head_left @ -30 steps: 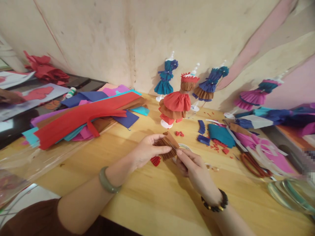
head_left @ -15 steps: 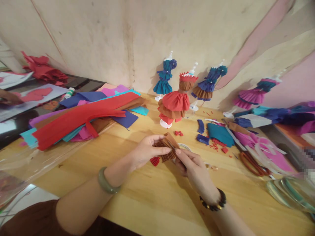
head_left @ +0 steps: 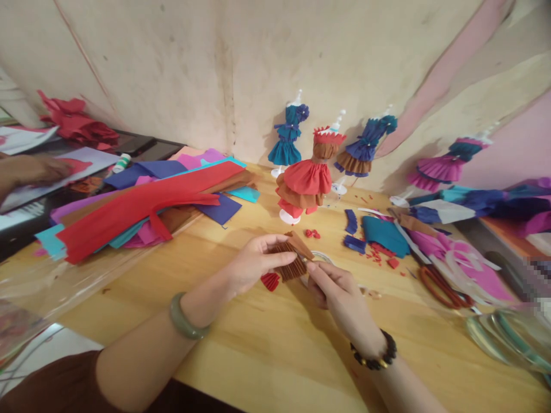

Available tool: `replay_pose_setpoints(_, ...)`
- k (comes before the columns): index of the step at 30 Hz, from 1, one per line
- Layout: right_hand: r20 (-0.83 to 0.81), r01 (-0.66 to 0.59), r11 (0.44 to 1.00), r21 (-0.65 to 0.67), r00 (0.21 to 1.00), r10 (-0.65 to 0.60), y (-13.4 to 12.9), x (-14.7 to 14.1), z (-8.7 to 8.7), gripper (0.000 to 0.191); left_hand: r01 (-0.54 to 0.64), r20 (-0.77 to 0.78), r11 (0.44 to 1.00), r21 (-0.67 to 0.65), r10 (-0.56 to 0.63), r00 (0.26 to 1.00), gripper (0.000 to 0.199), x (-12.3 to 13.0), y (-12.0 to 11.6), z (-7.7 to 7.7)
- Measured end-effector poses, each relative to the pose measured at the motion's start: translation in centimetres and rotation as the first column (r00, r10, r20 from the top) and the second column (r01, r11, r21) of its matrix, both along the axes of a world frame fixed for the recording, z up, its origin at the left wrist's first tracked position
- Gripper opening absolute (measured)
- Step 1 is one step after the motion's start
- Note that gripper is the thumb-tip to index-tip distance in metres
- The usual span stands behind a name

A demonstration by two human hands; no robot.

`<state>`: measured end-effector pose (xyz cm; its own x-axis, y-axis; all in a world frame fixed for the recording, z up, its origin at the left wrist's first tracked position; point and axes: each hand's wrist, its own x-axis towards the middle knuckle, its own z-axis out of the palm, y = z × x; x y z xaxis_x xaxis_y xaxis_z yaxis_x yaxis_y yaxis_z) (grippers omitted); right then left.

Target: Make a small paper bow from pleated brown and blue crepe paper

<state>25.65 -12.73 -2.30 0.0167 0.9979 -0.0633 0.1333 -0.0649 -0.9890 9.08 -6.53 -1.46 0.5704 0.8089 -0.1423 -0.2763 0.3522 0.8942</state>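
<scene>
My left grip [head_left: 253,265] is holding the brown pleated piece [head_left: 293,272], thumb lying across its pleats, so the piece is sitting right at those fingertips and extending toward my other side. My right grip [head_left: 338,287] is pinching narrow at the piece's right-hand edge; I cannot tell whether the fingertips are clasping the piece itself or something slim. Just beyond the left fingertips, a red pleated piece [head_left: 270,281] is lying on the wooden surface [head_left: 241,350]. To my right, orange-handled scissors [head_left: 445,288] are resting near pink material [head_left: 477,264]. Past the grips, a small red bow [head_left: 313,233] is lying on the surface, with a teal piece [head_left: 386,235] lying farther right. Over to my left, long red material [head_left: 150,201] is covering a coloured stack. Farther back, a red-and-brown dress [head_left: 307,179] is standing in front of a teal-and-blue one [head_left: 286,146].
</scene>
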Motion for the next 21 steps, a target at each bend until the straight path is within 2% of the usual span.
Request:
replay_pose_setpoints(5, -0.022, -0.006, 1.000, -0.020, 1.000, 0.006, 0.04, -0.12, 0.05, 0.052, -0.027, -0.006, 1.000, 0.006, 0.027, 1.000, 0.026, 0.05, 0.08, -0.05)
replay_pose_setpoints(13, -0.172, -0.027, 0.993, -0.111, 0.985, 0.008, 0.01, -0.40, 0.14, 0.044, -0.029, -0.046, 0.996, 0.080, 0.033, 0.998, 0.022, 0.12, -0.09, 0.22)
replay_pose_setpoints(21, -0.099, 0.002, 0.996, -0.085, 0.995, -0.011, 0.11, -0.18, -0.20, 0.049, -0.003, -0.080, 0.995, 0.095, 0.010, 0.997, 0.024, 0.15, -0.19, 0.32)
